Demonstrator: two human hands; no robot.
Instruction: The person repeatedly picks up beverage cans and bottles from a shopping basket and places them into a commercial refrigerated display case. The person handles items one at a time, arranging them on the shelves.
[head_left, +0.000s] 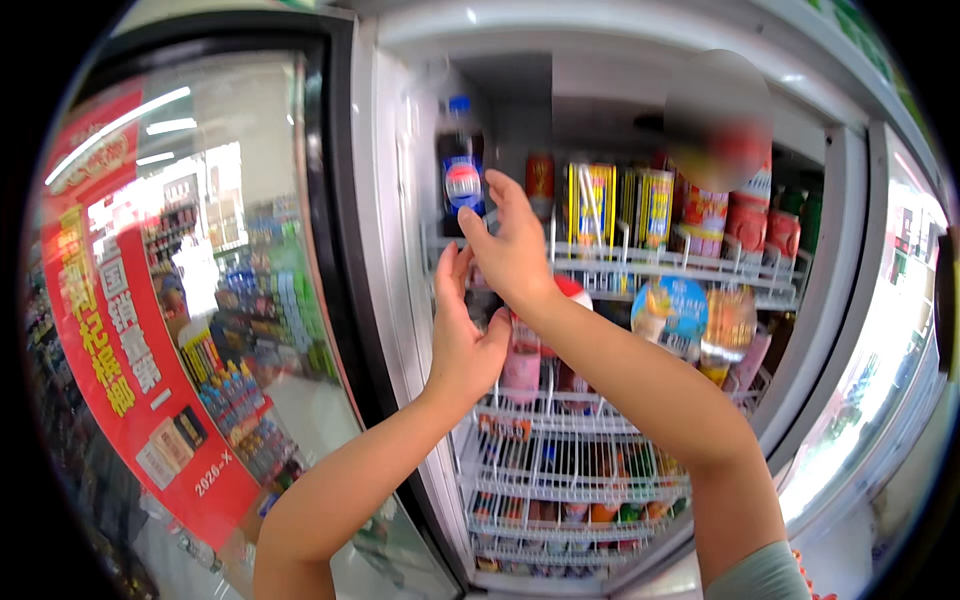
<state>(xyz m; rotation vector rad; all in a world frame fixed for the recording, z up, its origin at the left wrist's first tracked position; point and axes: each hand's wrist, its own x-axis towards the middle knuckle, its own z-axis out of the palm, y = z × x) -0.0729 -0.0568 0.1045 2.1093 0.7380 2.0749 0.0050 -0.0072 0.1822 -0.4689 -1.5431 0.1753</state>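
Observation:
Both hands reach into an upright drinks fridge. My right hand (514, 244) is raised with fingers apart, just below and right of a dark cola bottle with a blue cap and blue label (463, 169) on the top shelf. Lower and to the left, my left hand (466, 322) has its fingers apart, near a pink bottle (523, 367) on the shelf beneath. Neither hand visibly grips anything. Yellow-and-blue cans (591, 206) and red cans (783, 232) stand farther right on the top shelf.
The glass door (225, 247) with a red poster stands at the left. White wire shelf fronts (675, 268) cross the fridge at several heights. Round-topped cups (670, 311) sit on the second shelf. A metal frame post (821, 300) bounds the right side.

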